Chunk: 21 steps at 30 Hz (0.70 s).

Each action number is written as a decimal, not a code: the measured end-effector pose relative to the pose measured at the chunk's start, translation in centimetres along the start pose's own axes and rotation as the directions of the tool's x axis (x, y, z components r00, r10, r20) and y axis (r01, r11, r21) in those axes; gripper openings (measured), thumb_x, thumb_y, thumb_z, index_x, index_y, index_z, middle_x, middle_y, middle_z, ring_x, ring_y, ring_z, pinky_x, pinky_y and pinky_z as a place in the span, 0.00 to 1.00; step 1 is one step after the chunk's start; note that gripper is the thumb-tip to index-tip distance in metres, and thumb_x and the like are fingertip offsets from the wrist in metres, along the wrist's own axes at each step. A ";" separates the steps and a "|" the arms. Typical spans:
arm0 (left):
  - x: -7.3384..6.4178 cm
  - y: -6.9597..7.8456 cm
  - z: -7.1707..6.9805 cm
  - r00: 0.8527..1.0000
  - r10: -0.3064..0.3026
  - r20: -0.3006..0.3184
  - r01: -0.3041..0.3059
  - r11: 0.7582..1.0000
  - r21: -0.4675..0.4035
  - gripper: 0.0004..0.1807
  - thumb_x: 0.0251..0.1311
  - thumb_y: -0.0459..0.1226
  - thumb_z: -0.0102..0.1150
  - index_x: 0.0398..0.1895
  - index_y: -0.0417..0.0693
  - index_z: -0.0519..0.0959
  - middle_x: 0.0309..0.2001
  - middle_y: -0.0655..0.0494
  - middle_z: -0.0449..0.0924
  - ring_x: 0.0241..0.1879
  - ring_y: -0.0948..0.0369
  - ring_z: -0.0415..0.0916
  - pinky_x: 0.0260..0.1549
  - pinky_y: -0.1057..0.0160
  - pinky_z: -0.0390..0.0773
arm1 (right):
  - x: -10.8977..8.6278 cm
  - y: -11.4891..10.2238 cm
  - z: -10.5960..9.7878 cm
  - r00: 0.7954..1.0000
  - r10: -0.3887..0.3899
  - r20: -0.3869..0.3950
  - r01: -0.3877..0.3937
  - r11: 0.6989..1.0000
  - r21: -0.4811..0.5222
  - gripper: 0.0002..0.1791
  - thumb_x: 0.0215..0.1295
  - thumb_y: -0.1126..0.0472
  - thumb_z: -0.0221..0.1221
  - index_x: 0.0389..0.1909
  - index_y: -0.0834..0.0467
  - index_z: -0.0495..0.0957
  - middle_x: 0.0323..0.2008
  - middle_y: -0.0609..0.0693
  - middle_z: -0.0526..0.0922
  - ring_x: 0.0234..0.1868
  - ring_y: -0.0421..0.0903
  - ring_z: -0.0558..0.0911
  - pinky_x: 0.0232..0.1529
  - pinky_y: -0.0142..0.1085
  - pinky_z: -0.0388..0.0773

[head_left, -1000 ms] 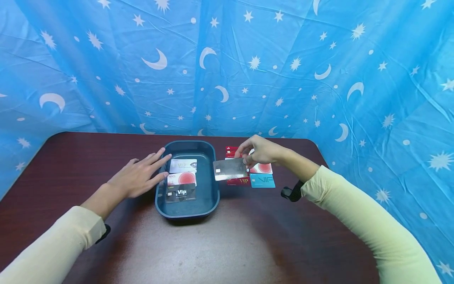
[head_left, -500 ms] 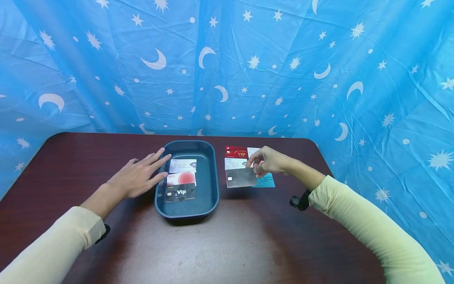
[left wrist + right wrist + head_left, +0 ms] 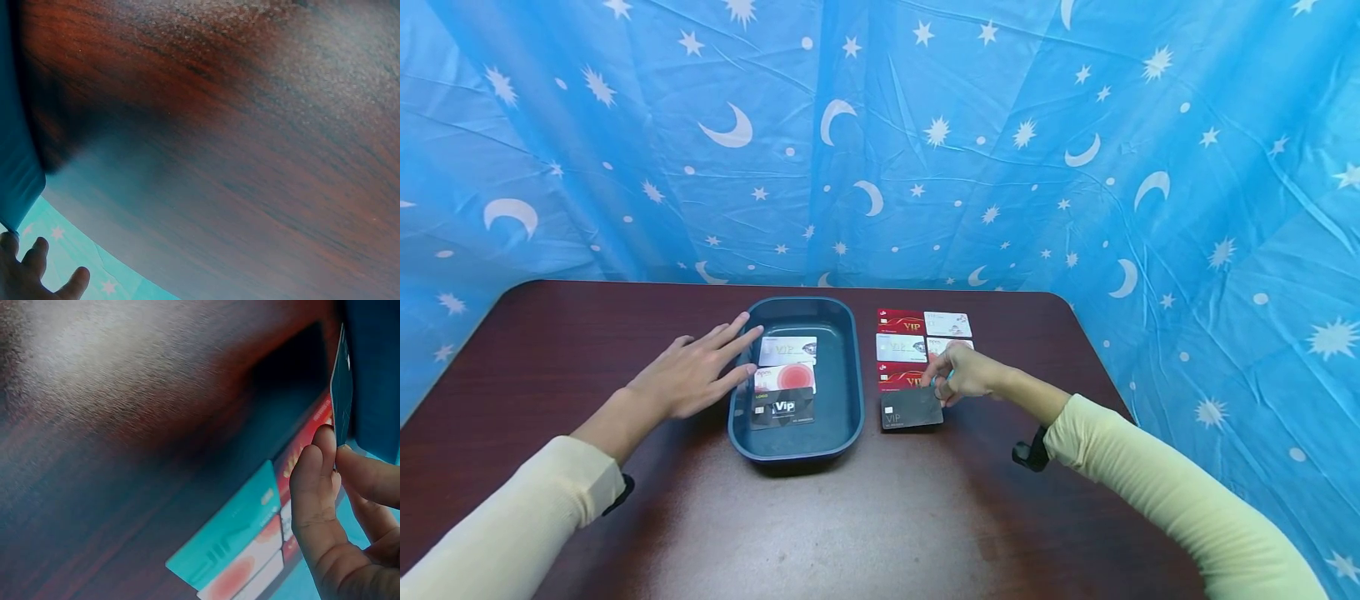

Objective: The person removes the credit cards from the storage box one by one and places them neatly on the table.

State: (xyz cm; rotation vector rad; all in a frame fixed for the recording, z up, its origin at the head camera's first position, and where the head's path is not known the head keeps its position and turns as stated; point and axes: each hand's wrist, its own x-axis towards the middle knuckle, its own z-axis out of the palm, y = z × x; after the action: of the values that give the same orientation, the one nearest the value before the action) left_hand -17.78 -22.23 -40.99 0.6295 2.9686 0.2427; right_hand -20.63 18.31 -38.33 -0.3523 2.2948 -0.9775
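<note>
Right of the dark-blue tray (image 3: 837,392), R hand (image 3: 964,373) pinches black VIP card (image 3: 912,410) just off table (image 3: 850,533); L hand (image 3: 688,375), fingers spread, at tray's L rim. Prob. laying-out step; next calls for lowering it flat, aligned w/ nearer red VIP card (image 3: 897,375).

We see a black card (image 3: 912,412), marked VIP, with a pale chip, raised and pinched near its right end by the right hand (image 3: 966,372). To its left we have an upright blue tray (image 3: 837,408), round-cornered; in its left part lie a white card (image 3: 787,350), a red-disc card (image 3: 786,378) and a dark card (image 3: 782,409). Right of it, we find two red cards (image 3: 899,375), three pale cards (image 3: 947,324) and a teal card (image 3: 230,528), flat in two columns.
</note>
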 end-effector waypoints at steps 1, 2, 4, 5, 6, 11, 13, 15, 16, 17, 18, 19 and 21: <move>0.0 0.0 0.0 1.000 0.000 0.000 0.000 1.000 0.000 0.39 0.70 0.57 0.46 0.78 0.49 0.55 0.78 0.38 0.47 0.72 0.36 0.54 0.62 0.27 0.56 | 0.0 0.2 0.2 1.000 0.008 -0.004 -0.008 1.000 0.006 0.11 0.59 0.81 0.59 0.40 0.69 0.83 0.27 0.56 0.74 0.27 0.50 0.84 0.37 0.44 0.86; 0.0 0.0 0.0 1.000 -0.001 0.000 0.001 1.000 0.000 0.39 0.70 0.57 0.46 0.78 0.49 0.55 0.78 0.38 0.47 0.72 0.36 0.53 0.62 0.27 0.56 | 0.1 0.3 0.3 1.000 0.012 -0.006 -0.012 1.000 0.006 0.11 0.59 0.81 0.59 0.40 0.69 0.83 0.27 0.56 0.74 0.27 0.49 0.84 0.37 0.44 0.86; 0.0 0.0 0.0 1.000 -0.001 0.000 0.001 1.000 0.000 0.39 0.71 0.57 0.46 0.78 0.49 0.55 0.78 0.38 0.47 0.73 0.36 0.53 0.62 0.27 0.56 | 0.1 0.6 0.6 0.999 0.030 -0.013 -0.030 0.999 0.010 0.11 0.59 0.80 0.59 0.40 0.68 0.83 0.28 0.56 0.74 0.27 0.49 0.84 0.38 0.44 0.86; 0.0 0.0 0.0 1.000 -0.002 0.001 0.002 1.000 -0.001 0.39 0.71 0.57 0.46 0.78 0.49 0.55 0.78 0.38 0.47 0.72 0.36 0.53 0.62 0.27 0.56 | 0.2 0.7 0.7 0.999 0.036 -0.016 -0.036 0.999 0.008 0.10 0.59 0.80 0.60 0.40 0.68 0.83 0.28 0.56 0.74 0.28 0.48 0.84 0.38 0.44 0.86; 0.0 0.0 0.0 1.000 -0.003 0.000 0.003 1.000 -0.001 0.39 0.71 0.57 0.46 0.78 0.48 0.55 0.78 0.38 0.46 0.73 0.36 0.53 0.62 0.27 0.56 | 0.2 0.8 0.8 0.999 0.040 -0.018 -0.040 0.999 0.003 0.10 0.59 0.79 0.60 0.40 0.68 0.83 0.29 0.56 0.75 0.28 0.49 0.84 0.39 0.43 0.86; 0.1 -0.1 0.0 1.000 -0.002 0.001 0.002 1.000 -0.001 0.39 0.71 0.57 0.46 0.79 0.49 0.54 0.78 0.38 0.46 0.73 0.36 0.53 0.62 0.27 0.56 | 0.4 1.1 1.3 0.998 0.055 -0.021 -0.055 0.999 0.001 0.10 0.60 0.78 0.60 0.40 0.67 0.82 0.31 0.58 0.79 0.29 0.49 0.84 0.39 0.43 0.86; 0.1 -0.1 0.0 1.000 -0.001 0.001 0.001 1.000 -0.002 0.39 0.71 0.57 0.46 0.79 0.49 0.54 0.78 0.38 0.46 0.73 0.36 0.53 0.62 0.27 0.56 | 0.5 1.2 1.4 0.998 0.056 -0.014 -0.056 0.998 0.001 0.09 0.61 0.78 0.59 0.40 0.67 0.81 0.31 0.58 0.80 0.28 0.48 0.84 0.39 0.43 0.86; 0.0 -0.1 0.0 1.000 -0.003 0.001 0.003 1.000 -0.004 0.40 0.70 0.57 0.46 0.79 0.49 0.55 0.78 0.38 0.46 0.73 0.36 0.53 0.62 0.27 0.56 | 0.6 1.4 1.5 0.998 0.060 -0.008 -0.060 0.998 0.003 0.08 0.62 0.78 0.59 0.40 0.67 0.80 0.30 0.58 0.81 0.28 0.48 0.83 0.39 0.42 0.86; 0.0 -0.1 0.0 1.000 -0.004 0.000 0.004 1.000 -0.006 0.39 0.70 0.57 0.46 0.78 0.49 0.55 0.78 0.38 0.46 0.73 0.36 0.53 0.62 0.27 0.56 | 0.6 1.4 1.5 0.998 0.063 -0.007 -0.063 0.998 0.004 0.08 0.62 0.78 0.58 0.40 0.67 0.80 0.29 0.58 0.81 0.28 0.48 0.83 0.38 0.42 0.86; 0.0 -0.1 0.0 1.000 -0.004 0.001 0.004 1.000 -0.009 0.39 0.70 0.57 0.46 0.78 0.49 0.55 0.78 0.38 0.46 0.73 0.36 0.53 0.62 0.27 0.56 | 0.6 1.5 1.6 0.998 0.062 -0.007 -0.062 0.998 0.002 0.08 0.62 0.78 0.58 0.40 0.68 0.79 0.28 0.58 0.81 0.28 0.48 0.83 0.38 0.42 0.86; 0.0 -0.1 0.0 1.000 -0.004 0.001 0.004 1.000 -0.010 0.39 0.70 0.57 0.46 0.78 0.49 0.55 0.78 0.38 0.46 0.73 0.36 0.53 0.62 0.27 0.56 | 0.6 1.5 1.6 0.998 0.062 -0.007 -0.062 0.998 0.002 0.08 0.62 0.79 0.58 0.40 0.68 0.79 0.27 0.58 0.81 0.28 0.48 0.83 0.38 0.42 0.86; 0.0 -0.1 0.0 1.000 -0.004 0.000 0.004 1.000 -0.011 0.39 0.71 0.57 0.46 0.78 0.49 0.55 0.78 0.38 0.46 0.73 0.36 0.53 0.62 0.27 0.56 | 0.7 1.6 1.6 0.998 0.062 -0.008 -0.062 0.998 0.000 0.08 0.62 0.79 0.58 0.40 0.68 0.79 0.27 0.58 0.80 0.28 0.48 0.83 0.38 0.43 0.86; 0.0 -0.1 0.0 1.000 -0.004 0.001 0.004 1.000 -0.012 0.39 0.71 0.57 0.46 0.79 0.49 0.54 0.78 0.38 0.46 0.73 0.36 0.52 0.62 0.27 0.56 | 0.7 1.7 1.7 0.998 0.064 -0.013 -0.064 0.998 0.005 0.08 0.62 0.79 0.58 0.40 0.68 0.78 0.27 0.58 0.80 0.28 0.48 0.83 0.38 0.43 0.86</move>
State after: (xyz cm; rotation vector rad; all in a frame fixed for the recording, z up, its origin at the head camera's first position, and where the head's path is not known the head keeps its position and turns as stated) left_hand -17.79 -22.30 -41.01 0.6221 2.9643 0.2598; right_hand -20.15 18.20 -40.76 -0.2693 2.3003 -0.9559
